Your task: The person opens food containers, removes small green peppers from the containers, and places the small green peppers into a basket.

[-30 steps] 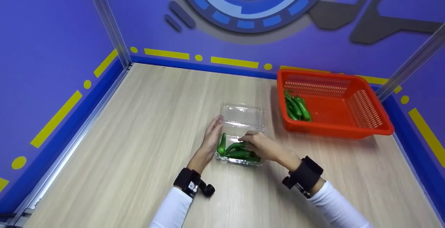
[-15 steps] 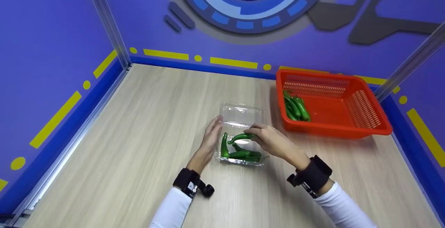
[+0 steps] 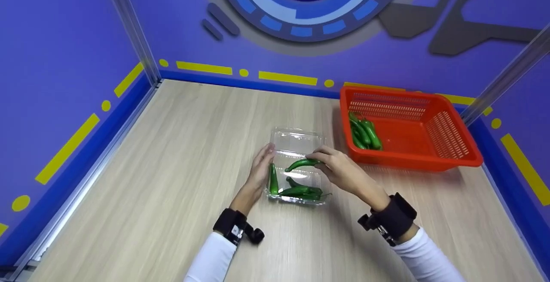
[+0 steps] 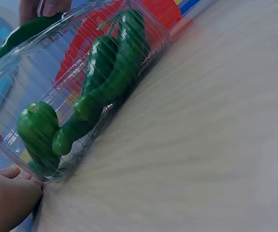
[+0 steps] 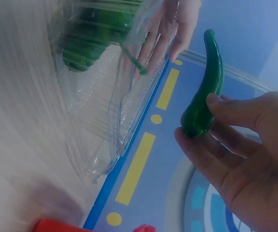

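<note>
Head view: bright, fairly even light, seems to come from above. Pale sheen on the worktop (image 3: 283, 247) toward the bottom edge, white glints on the clear plastic clamshell (image 3: 298, 141). Soft shadows left of the red basket (image 3: 412, 160) and below the right forearm (image 3: 374, 197). Wide-angle lean at frame sides. Both wrist views: dimmer, hazy, low contrast, worktop smeared into streaks. Left wrist: plastic reflections streak the green chili peppers (image 4: 112, 72). Right wrist: pinched green chili pepper (image 5: 206, 92) keeps legible edges, muted highlights.

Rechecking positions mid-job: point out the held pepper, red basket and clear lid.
Held pepper (image 5: 213, 77), right wrist view: middle of its body.
Red basket (image 3: 408, 139), head view: bare inside floor.
Clear lid (image 3: 297, 142), head view: middle of its panel.
</note>
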{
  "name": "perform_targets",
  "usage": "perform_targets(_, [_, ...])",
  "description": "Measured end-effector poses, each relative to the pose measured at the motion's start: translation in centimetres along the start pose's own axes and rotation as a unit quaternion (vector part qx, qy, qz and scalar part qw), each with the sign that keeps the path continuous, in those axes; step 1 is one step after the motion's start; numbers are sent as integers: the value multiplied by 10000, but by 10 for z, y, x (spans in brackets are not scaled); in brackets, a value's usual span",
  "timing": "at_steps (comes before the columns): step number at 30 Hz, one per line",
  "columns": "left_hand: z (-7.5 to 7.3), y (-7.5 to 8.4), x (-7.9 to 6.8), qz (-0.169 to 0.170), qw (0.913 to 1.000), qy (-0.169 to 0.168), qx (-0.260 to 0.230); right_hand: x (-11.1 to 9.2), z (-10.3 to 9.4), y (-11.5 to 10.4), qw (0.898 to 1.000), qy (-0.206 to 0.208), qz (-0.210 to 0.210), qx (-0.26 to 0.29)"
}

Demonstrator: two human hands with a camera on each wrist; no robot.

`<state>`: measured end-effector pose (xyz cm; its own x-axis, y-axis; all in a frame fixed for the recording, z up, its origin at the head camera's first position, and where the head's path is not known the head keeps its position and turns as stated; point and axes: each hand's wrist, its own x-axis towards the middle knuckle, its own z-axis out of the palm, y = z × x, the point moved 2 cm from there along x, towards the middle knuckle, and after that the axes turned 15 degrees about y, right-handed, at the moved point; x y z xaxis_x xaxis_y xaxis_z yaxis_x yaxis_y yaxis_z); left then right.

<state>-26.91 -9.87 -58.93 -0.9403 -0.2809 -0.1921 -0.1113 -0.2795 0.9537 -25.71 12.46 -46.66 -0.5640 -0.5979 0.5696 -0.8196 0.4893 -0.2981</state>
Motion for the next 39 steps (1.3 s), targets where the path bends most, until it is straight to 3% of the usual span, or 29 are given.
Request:
perform_targets(9, [0,1,0,23,10000,-5,3,-6,-5,5,9997,-5,204,141])
perform_targets(20, [-1,1,1,6,9999,14,133,-9,-20,13,9981,583,199,-4])
perform_targets(28, [0,0,0,12,9998,30,196,-10,-31,18,9950,777,604,159])
perform_targets(39, [-1,1,-2,-52,10000,29,77,-9,-41,23,9837,1626,754,117])
